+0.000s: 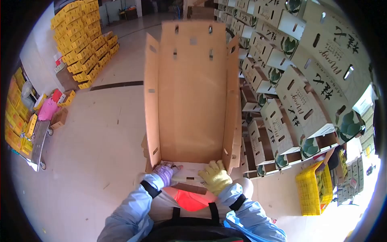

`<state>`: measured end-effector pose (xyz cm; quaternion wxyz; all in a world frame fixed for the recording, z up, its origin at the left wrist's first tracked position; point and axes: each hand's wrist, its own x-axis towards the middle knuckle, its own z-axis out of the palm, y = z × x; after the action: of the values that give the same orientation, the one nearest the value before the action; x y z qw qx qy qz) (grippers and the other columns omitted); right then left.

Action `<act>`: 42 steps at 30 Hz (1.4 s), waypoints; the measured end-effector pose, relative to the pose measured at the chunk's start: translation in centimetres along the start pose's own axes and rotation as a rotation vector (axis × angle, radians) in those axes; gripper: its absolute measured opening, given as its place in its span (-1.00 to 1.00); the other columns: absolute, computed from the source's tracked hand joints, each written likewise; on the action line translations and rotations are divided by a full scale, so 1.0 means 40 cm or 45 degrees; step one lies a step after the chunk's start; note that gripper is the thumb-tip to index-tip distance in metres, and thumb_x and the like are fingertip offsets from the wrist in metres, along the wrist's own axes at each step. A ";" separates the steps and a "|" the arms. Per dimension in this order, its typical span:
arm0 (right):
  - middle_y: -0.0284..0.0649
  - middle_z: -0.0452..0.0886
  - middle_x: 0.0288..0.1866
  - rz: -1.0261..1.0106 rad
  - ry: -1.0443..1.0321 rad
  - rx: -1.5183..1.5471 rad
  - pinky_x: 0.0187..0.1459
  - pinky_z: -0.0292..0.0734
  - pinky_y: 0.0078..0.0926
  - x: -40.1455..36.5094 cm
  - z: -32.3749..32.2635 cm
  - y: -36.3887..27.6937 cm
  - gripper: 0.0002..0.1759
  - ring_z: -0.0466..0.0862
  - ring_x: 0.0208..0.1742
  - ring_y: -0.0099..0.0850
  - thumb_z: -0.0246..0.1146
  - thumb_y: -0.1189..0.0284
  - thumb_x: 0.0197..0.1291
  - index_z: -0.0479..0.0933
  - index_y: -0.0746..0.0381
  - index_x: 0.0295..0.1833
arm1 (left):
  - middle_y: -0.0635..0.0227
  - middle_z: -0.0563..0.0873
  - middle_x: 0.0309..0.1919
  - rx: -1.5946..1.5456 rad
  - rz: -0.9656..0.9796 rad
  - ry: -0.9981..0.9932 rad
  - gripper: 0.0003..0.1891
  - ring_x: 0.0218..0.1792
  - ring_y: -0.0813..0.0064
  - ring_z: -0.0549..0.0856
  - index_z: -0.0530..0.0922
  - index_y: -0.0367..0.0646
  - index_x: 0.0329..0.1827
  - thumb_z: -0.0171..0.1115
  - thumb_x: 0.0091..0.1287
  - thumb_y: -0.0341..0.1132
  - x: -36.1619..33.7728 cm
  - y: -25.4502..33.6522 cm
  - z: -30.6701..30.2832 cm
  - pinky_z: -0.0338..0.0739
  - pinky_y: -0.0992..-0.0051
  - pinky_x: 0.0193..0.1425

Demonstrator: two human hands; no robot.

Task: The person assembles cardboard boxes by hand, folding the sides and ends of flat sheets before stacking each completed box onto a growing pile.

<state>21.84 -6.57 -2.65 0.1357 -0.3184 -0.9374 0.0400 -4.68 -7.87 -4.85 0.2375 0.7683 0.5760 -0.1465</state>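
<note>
A large brown cardboard box point(191, 101) lies open in front of me, its long panel stretching away and its side flaps raised. My left hand point(165, 173), in a purple and white glove, rests at the near left corner of the box, on the pale near flap point(187, 172). At the near right corner, my right hand point(215, 176) in a yellow glove lies over the same flap with its fingers spread. The fingertips of my left hand are partly hidden against the cardboard.
Yellow boxes point(80, 40) are stacked at the back left. A loaded cart point(38, 139) stands at the left. White printed mango boxes point(298, 101) pile up on the right, close to the brown box. A yellow crate point(306, 193) sits at the lower right.
</note>
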 end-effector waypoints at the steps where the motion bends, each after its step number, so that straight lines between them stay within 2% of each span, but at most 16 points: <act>1: -0.07 0.53 -0.05 -0.013 0.016 -0.021 0.11 0.37 0.05 0.011 -0.052 -0.007 -0.46 0.50 0.02 -0.04 0.35 0.36 -0.17 0.54 0.05 0.08 | 0.09 0.32 0.43 -0.060 0.040 -0.041 -0.13 0.41 0.02 0.33 0.24 0.20 0.49 0.34 0.10 0.20 0.014 -0.020 -0.022 0.21 0.18 0.46; 4: 0.13 0.43 0.22 0.501 0.584 -0.047 0.28 0.23 0.18 0.009 -0.068 0.005 -0.24 0.41 0.24 0.13 0.44 0.28 -0.10 0.40 0.16 0.30 | 0.07 0.37 0.40 -0.328 0.040 -0.206 -0.02 0.40 0.04 0.35 0.23 -0.02 0.49 0.20 0.11 0.41 0.045 -0.034 -0.105 0.17 0.22 0.49; 5: 0.20 0.33 0.35 0.647 0.738 0.509 0.37 0.17 0.14 -0.010 0.066 0.038 -0.20 0.27 0.40 0.21 0.41 0.30 0.01 0.30 0.19 0.40 | 0.06 0.35 0.41 -0.515 0.051 -0.160 0.01 0.42 0.06 0.33 0.21 -0.08 0.49 0.20 0.11 0.42 0.041 -0.017 -0.151 0.17 0.25 0.49; 7: 0.19 0.27 0.40 0.226 0.630 0.608 0.39 0.24 -0.01 0.001 0.118 -0.006 -0.18 0.21 0.46 0.19 0.39 0.36 0.04 0.25 0.23 0.43 | 0.03 0.27 0.46 -0.342 0.098 0.215 -0.01 0.47 0.09 0.23 0.19 -0.14 0.50 0.22 0.14 0.35 0.076 0.035 -0.197 0.10 0.28 0.53; 9: 0.16 0.34 0.36 0.399 -0.040 1.768 0.33 0.35 -0.11 -0.006 0.018 -0.140 -0.25 0.31 0.42 0.09 0.35 0.37 0.07 0.28 0.25 0.40 | 0.00 0.24 0.46 -0.427 -0.133 0.369 -0.01 0.48 0.10 0.21 0.05 -0.10 0.55 0.27 0.17 0.22 0.159 0.087 -0.230 0.10 0.28 0.53; 11: 0.08 0.52 0.21 -0.027 0.179 0.757 0.23 0.47 -0.17 0.013 0.021 -0.199 -0.39 0.49 0.28 0.02 0.31 0.37 0.10 0.40 0.21 0.31 | 0.02 0.33 0.41 -0.273 -0.242 0.517 -0.08 0.44 0.10 0.30 0.09 -0.10 0.53 0.27 0.19 0.13 0.212 0.112 -0.271 0.18 0.26 0.50; 14: -0.03 0.62 0.06 -0.098 0.244 0.864 0.09 0.58 -0.24 -0.055 0.088 -0.168 -0.51 0.62 0.11 -0.04 0.28 0.36 0.12 0.49 0.17 0.20 | 0.06 0.17 0.50 -0.303 -0.391 0.429 -0.16 0.49 0.19 0.23 0.12 -0.03 0.51 0.26 0.22 0.05 0.296 0.121 -0.256 0.14 0.20 0.52; 15: -0.03 0.62 0.06 -0.100 0.244 0.861 0.09 0.58 -0.24 -0.088 0.087 -0.160 -0.51 0.62 0.11 -0.04 0.28 0.36 0.12 0.49 0.17 0.20 | 0.06 0.42 0.34 -0.088 -0.345 0.638 -0.32 0.39 0.20 0.39 0.32 -0.03 0.38 0.24 0.22 0.02 0.310 0.128 -0.229 0.30 0.08 0.38; 18: -0.07 0.64 0.02 0.293 0.047 0.911 -0.01 0.62 -0.27 -0.175 0.072 -0.129 -0.60 0.66 0.03 -0.12 0.28 0.40 0.10 0.54 0.18 0.11 | 0.24 0.70 -0.17 -0.244 -0.265 0.869 -0.64 0.05 0.15 0.62 0.56 -0.03 -0.09 0.21 0.26 0.04 0.322 0.162 -0.189 0.34 0.00 0.21; 23: -0.06 0.68 -0.10 0.651 0.402 0.639 -0.06 0.62 -0.27 -0.262 0.029 -0.045 -0.64 0.70 -0.08 -0.12 0.29 0.48 -0.01 0.59 0.21 -0.01 | 0.29 0.69 -0.24 -0.113 -0.021 0.924 -0.58 -0.07 0.26 0.64 0.57 0.00 -0.37 0.20 0.21 0.19 0.216 0.145 -0.107 0.25 0.09 0.33; 27: 0.01 0.64 -0.01 0.595 0.752 0.058 0.06 0.54 -0.12 -0.207 -0.114 0.070 -0.65 0.63 0.04 0.02 0.30 0.54 -0.04 0.56 0.29 -0.04 | 0.35 0.72 -0.16 0.051 0.526 0.937 -0.58 0.11 0.29 0.59 0.64 0.00 -0.37 0.26 0.12 0.20 0.049 0.027 -0.058 0.16 -0.02 0.43; 28: 0.10 0.59 0.04 0.635 0.893 -0.029 0.15 0.47 -0.06 -0.188 -0.099 0.128 -0.63 0.56 0.12 0.11 0.31 0.50 -0.01 0.54 0.32 -0.02 | 0.26 0.66 0.03 0.083 0.557 0.925 -0.49 0.26 0.17 0.49 0.67 0.04 -0.04 0.23 0.13 0.21 0.035 -0.002 -0.009 0.08 -0.05 0.48; 33: 0.08 0.46 0.15 0.898 0.558 -0.393 0.21 0.39 0.00 0.029 -0.141 0.304 -0.34 0.41 0.25 0.08 0.35 0.34 0.01 0.33 0.19 0.27 | 0.09 0.44 0.27 0.242 0.679 0.902 -0.23 0.33 0.04 0.40 0.33 0.24 0.45 0.21 0.14 0.23 -0.034 0.097 0.020 0.00 -0.09 0.50; 37: -0.02 0.53 0.08 0.855 0.417 -0.534 0.09 0.49 -0.04 0.046 -0.084 0.417 -0.37 0.51 0.15 0.05 0.33 0.32 0.03 0.34 0.08 0.25 | 0.13 0.61 0.04 0.371 0.828 0.976 -0.44 0.19 0.09 0.52 0.60 0.02 0.09 0.22 0.13 0.18 0.041 0.150 0.025 0.14 -0.12 0.42; 40: -0.05 0.62 0.00 1.171 0.031 -0.207 -0.06 0.56 -0.01 0.038 -0.091 0.435 -0.51 0.66 -0.07 0.03 0.22 0.36 0.15 0.41 -0.07 0.24 | 0.27 0.66 -0.38 0.276 0.682 0.876 -0.62 -0.20 0.15 0.65 0.60 -0.05 -0.27 0.20 0.20 0.11 0.084 0.131 0.034 0.42 0.04 0.17; 42: -0.04 0.64 -0.03 1.114 0.004 0.022 -0.04 0.55 -0.02 0.017 -0.103 0.407 -0.55 0.65 -0.05 0.01 0.21 0.36 0.14 0.45 -0.02 0.20 | 0.20 0.68 -0.36 0.353 0.285 0.668 -0.62 -0.19 0.14 0.67 0.61 -0.05 -0.23 0.13 0.29 0.09 0.112 0.099 -0.015 0.45 0.08 0.12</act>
<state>32.00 6.70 -1.17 0.1099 -0.6844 -0.7137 0.1011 0.37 -4.77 -5.80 -0.0113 0.8635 0.5041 0.0067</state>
